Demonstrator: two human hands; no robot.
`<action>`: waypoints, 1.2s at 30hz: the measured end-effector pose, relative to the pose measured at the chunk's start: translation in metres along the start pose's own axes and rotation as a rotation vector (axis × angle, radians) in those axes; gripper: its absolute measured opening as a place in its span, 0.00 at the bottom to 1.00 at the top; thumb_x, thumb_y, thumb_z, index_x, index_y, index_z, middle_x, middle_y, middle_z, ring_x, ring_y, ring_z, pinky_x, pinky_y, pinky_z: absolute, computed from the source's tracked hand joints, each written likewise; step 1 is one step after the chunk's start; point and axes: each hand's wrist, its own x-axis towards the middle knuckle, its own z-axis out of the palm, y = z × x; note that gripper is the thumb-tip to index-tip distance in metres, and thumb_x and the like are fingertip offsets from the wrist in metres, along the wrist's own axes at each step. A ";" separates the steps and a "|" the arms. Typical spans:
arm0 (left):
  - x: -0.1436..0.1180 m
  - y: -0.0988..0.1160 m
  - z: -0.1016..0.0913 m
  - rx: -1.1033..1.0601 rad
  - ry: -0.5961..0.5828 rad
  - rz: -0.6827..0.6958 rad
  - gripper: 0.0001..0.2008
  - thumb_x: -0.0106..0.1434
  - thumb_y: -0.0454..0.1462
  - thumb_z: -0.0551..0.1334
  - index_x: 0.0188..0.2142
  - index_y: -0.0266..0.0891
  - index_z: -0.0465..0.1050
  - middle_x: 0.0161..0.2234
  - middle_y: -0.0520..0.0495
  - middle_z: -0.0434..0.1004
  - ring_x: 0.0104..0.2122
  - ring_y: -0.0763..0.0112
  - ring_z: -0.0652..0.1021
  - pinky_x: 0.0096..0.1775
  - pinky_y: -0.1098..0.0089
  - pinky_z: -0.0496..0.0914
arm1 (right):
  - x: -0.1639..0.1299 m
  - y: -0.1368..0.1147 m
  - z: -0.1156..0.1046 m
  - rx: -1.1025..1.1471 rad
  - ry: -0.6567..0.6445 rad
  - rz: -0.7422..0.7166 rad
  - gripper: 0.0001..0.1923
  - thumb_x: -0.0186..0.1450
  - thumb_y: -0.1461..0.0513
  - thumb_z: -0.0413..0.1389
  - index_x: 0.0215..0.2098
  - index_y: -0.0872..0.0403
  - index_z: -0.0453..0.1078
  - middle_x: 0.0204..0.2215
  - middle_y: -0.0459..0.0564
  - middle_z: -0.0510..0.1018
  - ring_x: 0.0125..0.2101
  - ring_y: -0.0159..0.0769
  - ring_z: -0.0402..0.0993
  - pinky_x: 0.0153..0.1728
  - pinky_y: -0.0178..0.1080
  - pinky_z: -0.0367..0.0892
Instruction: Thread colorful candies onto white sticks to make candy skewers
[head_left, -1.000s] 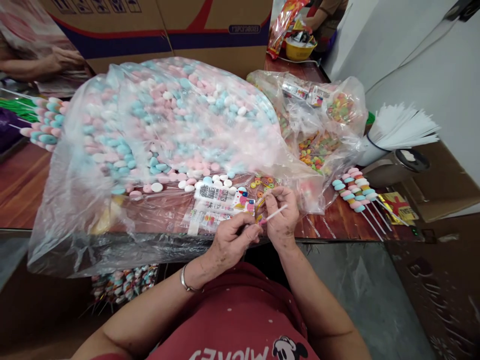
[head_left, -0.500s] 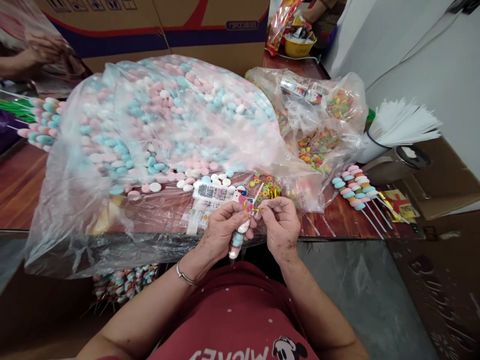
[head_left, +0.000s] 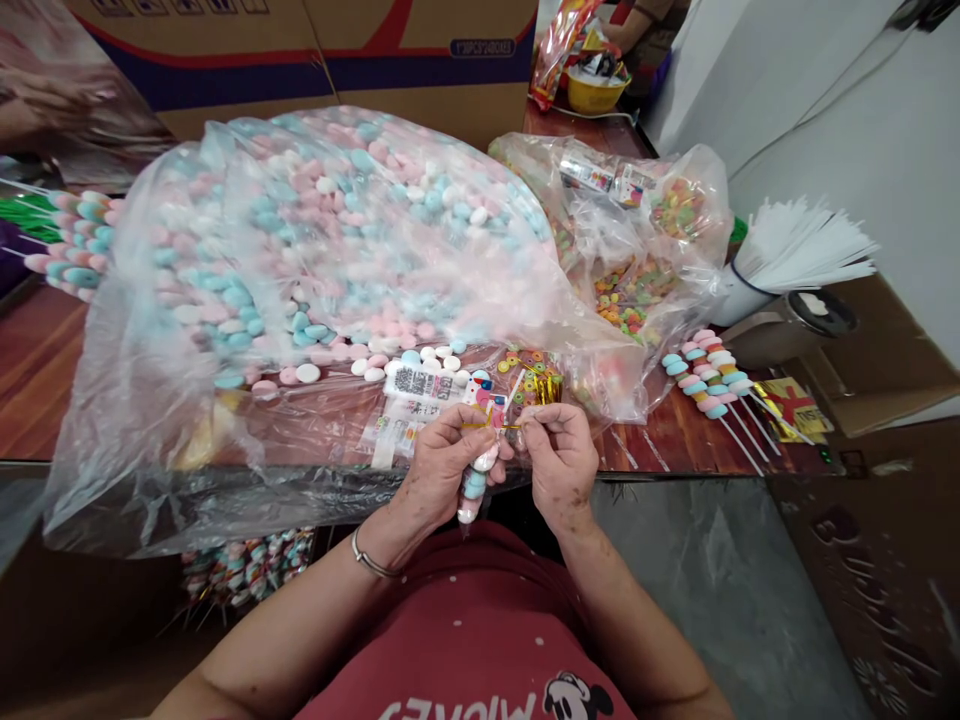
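Note:
My left hand (head_left: 439, 462) is closed round a marshmallow skewer (head_left: 472, 487) in a clear wrapper, its pink, blue and white pieces pointing down toward my lap. The skewer's white stick (head_left: 514, 392) sticks up above my fingers. At the wrapper's gathered neck, a thin gold twist tie (head_left: 511, 427) runs across between both hands. My right hand (head_left: 559, 465) pinches the tie's right end between thumb and forefinger. Just behind my hands lie printed clear wrappers (head_left: 420, 385), a bunch of gold ties (head_left: 550, 388) and ring-shaped gummies (head_left: 517, 360).
A big clear bag of marshmallows (head_left: 337, 230) covers the table's middle. Right of it are a bag of gummy rings (head_left: 630, 290), finished skewers (head_left: 709, 375) and a cup of white sticks (head_left: 750, 290). A cardboard box (head_left: 420, 80) stands behind. Another person's hand (head_left: 45, 100) is at far left.
The gold tie now stretches straighter sideways between my fingers. My hands have otherwise barely moved, and the view has shifted slightly.

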 end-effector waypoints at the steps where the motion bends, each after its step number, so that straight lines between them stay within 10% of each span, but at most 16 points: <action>1: 0.000 0.000 -0.001 0.014 0.016 0.012 0.18 0.50 0.42 0.71 0.32 0.39 0.64 0.22 0.52 0.78 0.16 0.74 0.74 0.11 0.81 0.62 | 0.000 -0.001 -0.001 -0.018 -0.019 0.001 0.06 0.62 0.60 0.57 0.34 0.51 0.63 0.26 0.41 0.74 0.21 0.26 0.68 0.23 0.31 0.66; 17: 0.012 0.001 -0.005 0.358 0.055 0.002 0.10 0.55 0.42 0.66 0.30 0.37 0.72 0.17 0.53 0.73 0.14 0.78 0.70 0.15 0.81 0.60 | 0.020 -0.026 -0.014 -0.782 -0.588 -0.232 0.08 0.65 0.67 0.50 0.29 0.53 0.67 0.27 0.44 0.70 0.28 0.31 0.66 0.31 0.33 0.61; 22: 0.018 0.009 0.001 0.283 0.042 -0.093 0.11 0.49 0.40 0.68 0.27 0.36 0.72 0.17 0.53 0.72 0.14 0.77 0.72 0.16 0.79 0.64 | 0.020 -0.024 -0.016 -1.101 -0.476 -0.712 0.11 0.67 0.67 0.47 0.29 0.54 0.67 0.26 0.49 0.70 0.30 0.36 0.63 0.31 0.38 0.58; 27: 0.030 0.018 -0.003 0.271 -0.133 -0.316 0.10 0.43 0.36 0.68 0.24 0.34 0.71 0.15 0.51 0.72 0.13 0.74 0.71 0.14 0.77 0.64 | 0.033 -0.028 -0.025 -1.068 -0.680 -1.210 0.14 0.72 0.65 0.43 0.36 0.57 0.70 0.33 0.53 0.74 0.37 0.39 0.65 0.39 0.41 0.61; 36: 0.035 0.035 -0.015 0.456 -0.486 -0.541 0.07 0.42 0.32 0.67 0.24 0.33 0.75 0.19 0.47 0.77 0.16 0.73 0.74 0.17 0.76 0.67 | 0.041 -0.038 -0.032 -0.938 -0.882 -1.199 0.15 0.73 0.65 0.43 0.35 0.57 0.70 0.33 0.53 0.76 0.36 0.36 0.65 0.37 0.39 0.62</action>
